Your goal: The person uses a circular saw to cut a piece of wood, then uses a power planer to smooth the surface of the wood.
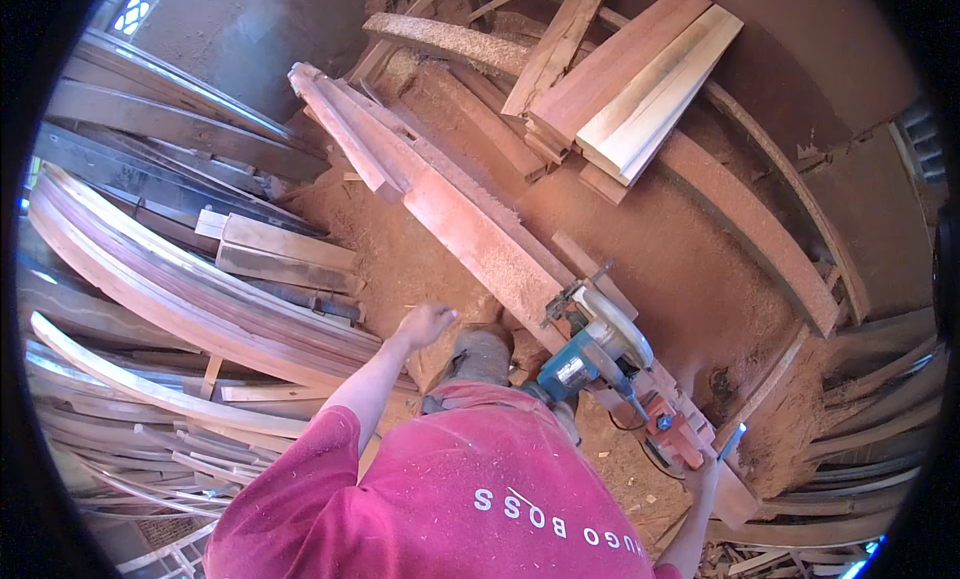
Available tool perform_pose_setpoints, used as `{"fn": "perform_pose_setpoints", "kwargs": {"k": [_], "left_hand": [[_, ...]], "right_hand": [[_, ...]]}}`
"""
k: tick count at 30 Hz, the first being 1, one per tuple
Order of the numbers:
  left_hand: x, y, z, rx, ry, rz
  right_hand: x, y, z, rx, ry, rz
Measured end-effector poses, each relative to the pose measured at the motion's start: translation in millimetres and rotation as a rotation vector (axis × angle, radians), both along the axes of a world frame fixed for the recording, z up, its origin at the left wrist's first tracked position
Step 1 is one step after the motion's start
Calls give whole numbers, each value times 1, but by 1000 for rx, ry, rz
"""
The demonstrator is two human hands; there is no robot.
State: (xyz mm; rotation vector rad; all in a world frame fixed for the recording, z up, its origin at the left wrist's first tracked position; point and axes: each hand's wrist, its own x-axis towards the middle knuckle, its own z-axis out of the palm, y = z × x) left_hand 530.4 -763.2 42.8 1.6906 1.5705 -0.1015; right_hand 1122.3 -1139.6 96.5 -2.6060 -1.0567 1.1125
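Note:
My left hand (426, 325) hangs in the air left of the long plank (470, 224), its fingers curled in and nothing seen in them. At the lower right, my right hand (704, 476) is at the rear end of a red power tool (676, 425), which looks like an electric planer and rests on the plank's near end. The fingers seem wrapped round it, though they are partly hidden. A blue circular saw (592, 357) with a grey guard sits on the same plank, between the red tool and the plank's middle. A narrower wooden piece (345, 134) lies on the plank's far end.
Stacked boards (630, 89) stand at the far right, beside long curved timbers (750, 224). Many curved strips (180, 279) are piled along the left, near short blocks (285, 254). Reddish sawdust (690, 289) covers the floor. A dark cord (660, 464) loops by the red tool.

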Motion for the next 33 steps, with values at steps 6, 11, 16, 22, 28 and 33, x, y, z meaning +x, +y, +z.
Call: {"fn": "perform_pose_setpoints", "kwargs": {"k": [6,11,16,22,28,33], "left_hand": [[-47,123,-5,378,-123,500],[-83,234,-10,471,-78,813],[-104,308,-29,164,-146,985],[-103,304,-47,232,137,863],[-120,215,-12,111,-937,952],[-140,149,34,-186,-1420,1110]], "right_hand": [[-94,-35,7,393,-407,-76],[-204,-46,24,335,-506,-479],[-296,21,66,376,-521,-823],[-352,121,104,604,-274,-1085],[-342,190,127,843,102,-1143],[-323,282,142,916,400,-997]]}}
